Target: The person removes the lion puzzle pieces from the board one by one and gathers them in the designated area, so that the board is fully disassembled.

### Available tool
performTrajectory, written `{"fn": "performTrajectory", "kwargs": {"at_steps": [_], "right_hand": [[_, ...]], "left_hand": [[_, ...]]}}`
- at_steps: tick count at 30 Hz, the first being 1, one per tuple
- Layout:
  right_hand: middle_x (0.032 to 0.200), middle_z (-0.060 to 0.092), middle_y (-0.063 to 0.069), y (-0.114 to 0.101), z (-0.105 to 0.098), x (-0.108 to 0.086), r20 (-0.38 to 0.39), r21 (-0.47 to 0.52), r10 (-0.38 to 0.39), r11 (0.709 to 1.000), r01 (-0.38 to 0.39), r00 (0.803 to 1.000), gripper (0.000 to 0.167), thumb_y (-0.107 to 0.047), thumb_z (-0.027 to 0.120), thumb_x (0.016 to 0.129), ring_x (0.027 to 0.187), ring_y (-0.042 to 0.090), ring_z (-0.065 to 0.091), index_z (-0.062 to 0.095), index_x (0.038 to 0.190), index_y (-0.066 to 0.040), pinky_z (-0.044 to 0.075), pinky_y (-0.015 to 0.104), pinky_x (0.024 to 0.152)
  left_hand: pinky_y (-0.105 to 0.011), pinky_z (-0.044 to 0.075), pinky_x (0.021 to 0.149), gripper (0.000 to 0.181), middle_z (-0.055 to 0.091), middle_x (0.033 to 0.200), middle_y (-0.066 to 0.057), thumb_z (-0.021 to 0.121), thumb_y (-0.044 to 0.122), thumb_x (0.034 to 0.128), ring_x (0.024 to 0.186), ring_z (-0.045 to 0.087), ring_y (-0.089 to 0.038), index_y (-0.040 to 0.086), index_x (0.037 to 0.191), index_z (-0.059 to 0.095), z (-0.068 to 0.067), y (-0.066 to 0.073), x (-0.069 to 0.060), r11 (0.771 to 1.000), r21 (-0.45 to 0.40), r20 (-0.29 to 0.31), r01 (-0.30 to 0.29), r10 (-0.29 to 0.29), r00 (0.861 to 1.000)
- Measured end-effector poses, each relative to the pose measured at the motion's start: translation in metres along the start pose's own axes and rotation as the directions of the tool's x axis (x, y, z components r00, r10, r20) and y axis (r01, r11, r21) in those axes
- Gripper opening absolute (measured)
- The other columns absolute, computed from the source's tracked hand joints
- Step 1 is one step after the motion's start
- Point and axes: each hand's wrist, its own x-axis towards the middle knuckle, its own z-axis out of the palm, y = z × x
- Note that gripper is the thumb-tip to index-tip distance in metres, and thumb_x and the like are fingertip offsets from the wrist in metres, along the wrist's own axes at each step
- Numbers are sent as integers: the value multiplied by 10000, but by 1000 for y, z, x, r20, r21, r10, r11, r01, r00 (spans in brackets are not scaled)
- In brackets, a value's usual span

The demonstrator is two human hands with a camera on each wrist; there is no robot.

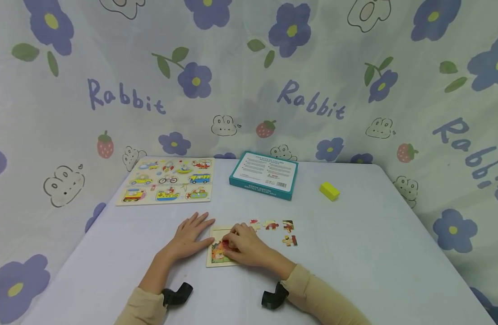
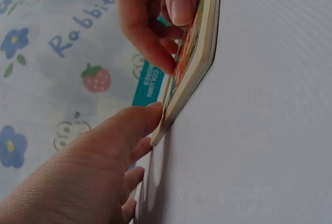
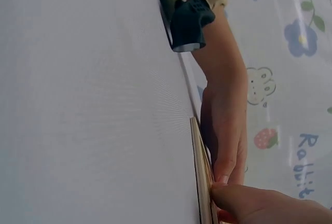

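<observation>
A small wooden jigsaw tray [image 1: 209, 262] with a partly filled, colourful picture lies on the table in front of the person. The left hand [image 1: 190, 237] is spread flat beside it, its thumb [image 2: 140, 117] touching the tray's left edge. Over the tray, the right hand [image 1: 249, 246] bends its fingers and thumb around a reddish puzzle piece [image 1: 231, 244], low against the picture; the fingers hide most of that piece. Right of the tray lie several loose pieces, among them a red-and-white one [image 1: 270, 225] and a brown-and-yellow one [image 1: 290, 240].
At the back left lies a wooden vehicle puzzle board [image 1: 168, 180]. A teal box [image 1: 265, 175] with a white label lies at the back middle, and a yellow block [image 1: 329, 191] sits to its right. A printed curtain [image 1: 249, 67] hangs behind the white table [image 1: 375, 253].
</observation>
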Motion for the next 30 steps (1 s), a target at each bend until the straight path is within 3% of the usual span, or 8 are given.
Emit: {"fn": "performTrajectory", "kwargs": {"at_steps": [11,19,30], "right_hand": [[1102,498,-6,1,9,0,-57,22,38,999,-37,998,351,-380,623,859,945,116,407,624,1119,-145,346,260,771],[1054,509,-30,1,9,-1,-61,24,33,999,-32,998,263,-325,622,870,908,105,406,660,1080,-170,305,227,706],[1079,496,-14,0,10,1,-55,88,70,994,-65,996,239,-310,624,872,924,115,403,639,1073,-180,322,233,736]], "left_hand": [[-602,119,1022,632,297,1465,-120,557,507,850,1354,144,-380,151,1362,453,1,-2,0,1000,13,-17,-12,13,1000],[-601,114,1023,635,297,1467,-107,569,505,843,1356,144,-373,159,1363,454,2,-2,0,1000,2,-18,-12,12,1000],[-602,107,1025,654,295,1467,-109,565,521,839,1356,140,-376,155,1368,447,1,-1,0,1000,-5,-16,-16,15,1000]]}}
